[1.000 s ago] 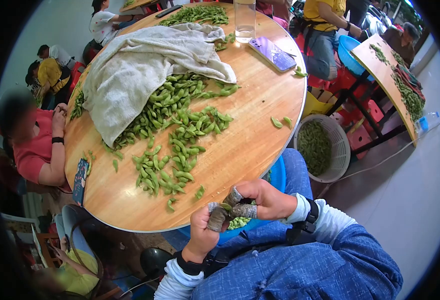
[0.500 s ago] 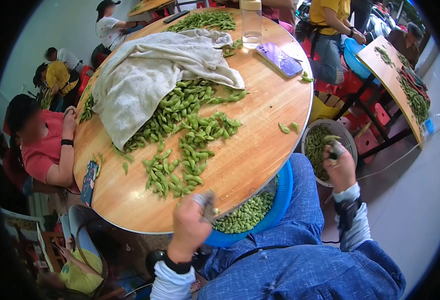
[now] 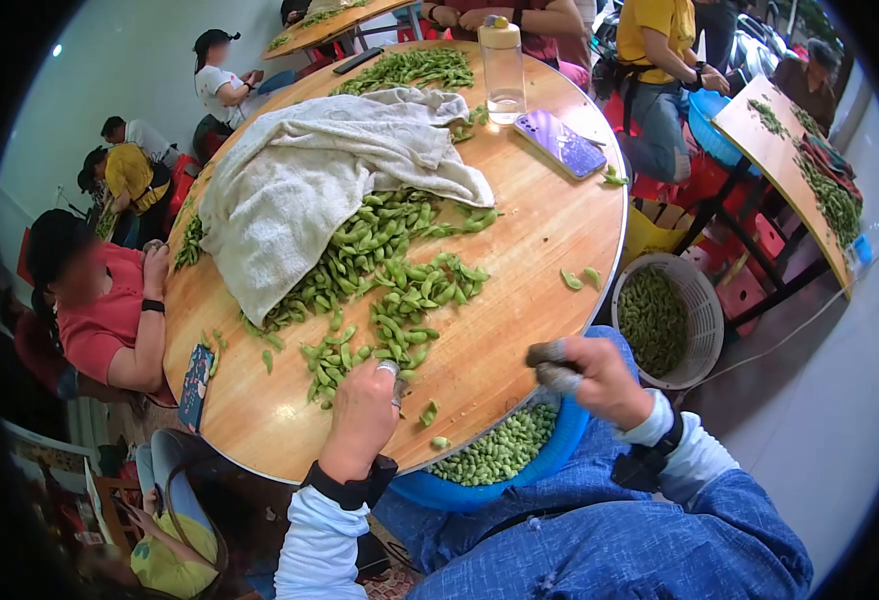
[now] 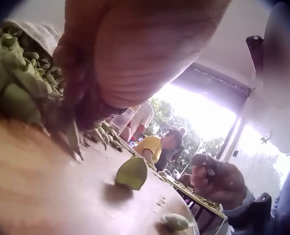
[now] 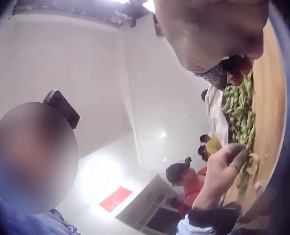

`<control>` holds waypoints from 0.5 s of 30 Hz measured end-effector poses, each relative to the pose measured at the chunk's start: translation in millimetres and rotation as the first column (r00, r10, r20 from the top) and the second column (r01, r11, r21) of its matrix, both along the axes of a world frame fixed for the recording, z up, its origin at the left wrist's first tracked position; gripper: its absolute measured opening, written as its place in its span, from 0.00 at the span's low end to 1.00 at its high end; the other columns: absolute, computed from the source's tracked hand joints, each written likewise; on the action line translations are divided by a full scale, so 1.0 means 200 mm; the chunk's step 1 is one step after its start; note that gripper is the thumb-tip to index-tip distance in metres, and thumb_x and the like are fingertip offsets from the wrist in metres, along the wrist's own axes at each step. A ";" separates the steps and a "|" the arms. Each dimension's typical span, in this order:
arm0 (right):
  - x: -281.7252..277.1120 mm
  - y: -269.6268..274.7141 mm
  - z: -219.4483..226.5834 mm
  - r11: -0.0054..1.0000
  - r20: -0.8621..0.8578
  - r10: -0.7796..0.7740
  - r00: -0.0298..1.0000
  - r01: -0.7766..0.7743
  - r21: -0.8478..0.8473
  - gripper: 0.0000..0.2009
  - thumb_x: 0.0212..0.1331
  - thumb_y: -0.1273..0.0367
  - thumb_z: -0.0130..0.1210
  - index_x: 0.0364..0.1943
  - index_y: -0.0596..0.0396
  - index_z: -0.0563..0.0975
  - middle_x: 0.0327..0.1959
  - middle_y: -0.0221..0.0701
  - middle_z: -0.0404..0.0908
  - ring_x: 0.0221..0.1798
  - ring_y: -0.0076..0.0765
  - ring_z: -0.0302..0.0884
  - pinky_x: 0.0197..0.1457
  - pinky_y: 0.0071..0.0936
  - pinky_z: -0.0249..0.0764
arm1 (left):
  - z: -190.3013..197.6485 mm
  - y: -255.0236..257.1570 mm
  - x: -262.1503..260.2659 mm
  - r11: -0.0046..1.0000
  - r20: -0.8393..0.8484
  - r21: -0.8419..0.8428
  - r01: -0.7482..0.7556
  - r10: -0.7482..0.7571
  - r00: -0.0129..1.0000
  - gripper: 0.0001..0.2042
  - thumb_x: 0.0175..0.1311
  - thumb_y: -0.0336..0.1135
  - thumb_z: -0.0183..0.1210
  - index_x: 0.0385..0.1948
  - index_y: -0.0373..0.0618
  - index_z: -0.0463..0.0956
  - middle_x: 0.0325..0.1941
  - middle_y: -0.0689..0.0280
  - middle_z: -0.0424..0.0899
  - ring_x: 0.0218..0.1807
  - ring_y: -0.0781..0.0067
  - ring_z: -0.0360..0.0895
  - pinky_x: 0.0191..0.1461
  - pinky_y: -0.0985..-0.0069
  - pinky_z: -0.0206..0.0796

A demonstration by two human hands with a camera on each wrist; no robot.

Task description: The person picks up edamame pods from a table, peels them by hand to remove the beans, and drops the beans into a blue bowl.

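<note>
Cloth (image 3: 290, 190): spread over part of your pod pile, perhaps as a shield against drying.
Left hand (image 3: 363, 415): lowered to the near edge of the pods, back of the hand up, forearm angled in from your lap; fingertips point down, but whether they pinch a pod you cannot tell.
Pods (image 3: 430, 290): heaped on the table (image 3: 530, 290) in front of you, presumably for short reaches.
Basin (image 3: 460, 497): set under the table edge above your lap, likely so loose beans (image 3: 500, 447) drop straight in.
Right hand (image 3: 605, 380): raised above the basin's right side, wrist turned inward; covered thumb and forefinger slightly apart, other fingers curled, nothing visible between.
Basket (image 3: 702, 320): stands on the floor within right-hand reach, apparently for discards.
</note>
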State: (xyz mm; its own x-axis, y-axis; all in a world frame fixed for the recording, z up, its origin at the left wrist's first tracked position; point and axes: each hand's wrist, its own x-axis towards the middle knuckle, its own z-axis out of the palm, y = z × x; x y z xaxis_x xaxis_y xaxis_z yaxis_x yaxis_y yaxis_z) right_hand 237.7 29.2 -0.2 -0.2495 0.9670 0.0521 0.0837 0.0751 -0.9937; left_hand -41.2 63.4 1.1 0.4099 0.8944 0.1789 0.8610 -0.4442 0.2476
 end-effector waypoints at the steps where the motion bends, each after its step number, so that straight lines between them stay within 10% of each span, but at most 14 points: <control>1: -0.06 0.02 0.01 0.995 0.063 0.044 0.997 -0.049 0.089 0.11 0.52 0.73 0.53 0.39 0.63 0.74 0.31 0.38 0.79 0.35 0.29 0.75 0.38 0.24 0.71 | 0.00 -0.01 0.00 1.000 -0.008 0.023 -0.001 0.002 1.000 0.06 0.44 0.25 0.56 0.25 0.36 0.73 0.23 0.53 0.73 0.27 0.52 0.71 0.32 0.66 0.63; 4: -0.19 0.06 0.03 0.972 0.149 0.187 0.971 -0.205 0.116 0.12 0.54 0.72 0.52 0.41 0.64 0.73 0.38 0.35 0.78 0.41 0.26 0.74 0.44 0.23 0.70 | 0.05 -0.05 0.00 0.987 0.241 -0.090 -0.130 0.148 0.959 0.04 0.49 0.25 0.54 0.26 0.35 0.72 0.23 0.56 0.76 0.24 0.62 0.73 0.28 0.72 0.64; 7: -0.29 0.07 0.01 0.967 -0.008 0.252 0.968 -0.252 -0.029 0.14 0.55 0.70 0.51 0.45 0.65 0.71 0.40 0.35 0.77 0.42 0.25 0.73 0.45 0.23 0.69 | 0.03 -0.11 0.01 0.845 0.701 -0.535 -0.004 0.446 0.556 0.04 0.53 0.26 0.54 0.27 0.34 0.72 0.21 0.59 0.77 0.20 0.68 0.73 0.24 0.77 0.65; 10: -0.34 0.06 0.01 0.933 -0.226 0.301 0.926 -0.335 -0.130 0.14 0.57 0.70 0.50 0.44 0.65 0.70 0.38 0.32 0.76 0.41 0.21 0.70 0.46 0.21 0.67 | 0.10 -0.19 0.04 0.608 0.685 -0.725 0.323 0.683 0.251 0.05 0.56 0.29 0.54 0.28 0.36 0.72 0.22 0.61 0.77 0.19 0.79 0.71 0.21 0.85 0.62; 15: -0.32 0.03 0.02 0.845 -0.426 0.326 0.844 -0.462 -0.269 0.11 0.58 0.70 0.48 0.41 0.63 0.72 0.36 0.26 0.76 0.40 0.18 0.69 0.45 0.18 0.66 | 0.13 -0.23 0.08 0.459 0.623 -0.725 0.514 0.755 0.205 0.05 0.54 0.28 0.56 0.28 0.35 0.72 0.20 0.61 0.77 0.16 0.80 0.70 0.18 0.86 0.60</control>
State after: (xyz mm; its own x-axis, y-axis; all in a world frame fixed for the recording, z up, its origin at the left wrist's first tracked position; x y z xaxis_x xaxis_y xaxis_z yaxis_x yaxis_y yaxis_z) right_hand 173.3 35.4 3.5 -0.6430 0.7582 -0.1083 -0.2351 -0.3300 -0.9143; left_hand -25.8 16.7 26.4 0.3948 0.8036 -0.4455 -0.2584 0.5624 0.7855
